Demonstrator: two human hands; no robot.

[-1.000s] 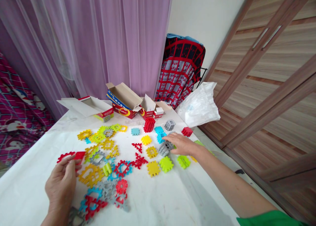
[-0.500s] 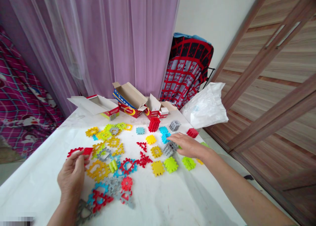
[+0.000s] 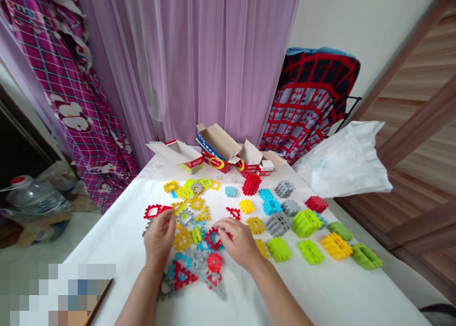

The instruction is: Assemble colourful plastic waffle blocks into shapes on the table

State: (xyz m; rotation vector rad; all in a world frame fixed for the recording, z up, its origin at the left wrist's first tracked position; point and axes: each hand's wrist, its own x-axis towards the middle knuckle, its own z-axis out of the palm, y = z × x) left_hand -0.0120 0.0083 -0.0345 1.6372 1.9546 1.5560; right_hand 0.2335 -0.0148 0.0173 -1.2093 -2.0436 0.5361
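Both hands rest curled over the loose piece pile [image 3: 192, 243], left hand [image 3: 159, 238] gripping nothing visible, right hand [image 3: 239, 243] fingering a red frame [image 3: 213, 238]; bare table [image 3: 117, 240] opens toward nine o'clock.

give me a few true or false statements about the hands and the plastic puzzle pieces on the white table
1. The right hand rests on a red square frame piece in the flat pile. True.
2. The left hand is lifted high above the white table. False: it is down at the pile's left edge, beside a red open-frame piece.
3. The assembled red plastic cube stands in front of the open cardboard boxes. True.
4. The white plastic bag lies at the table's left edge. False: it is at the right edge.
5. The lime green built blocks sit right of the right hand. True.
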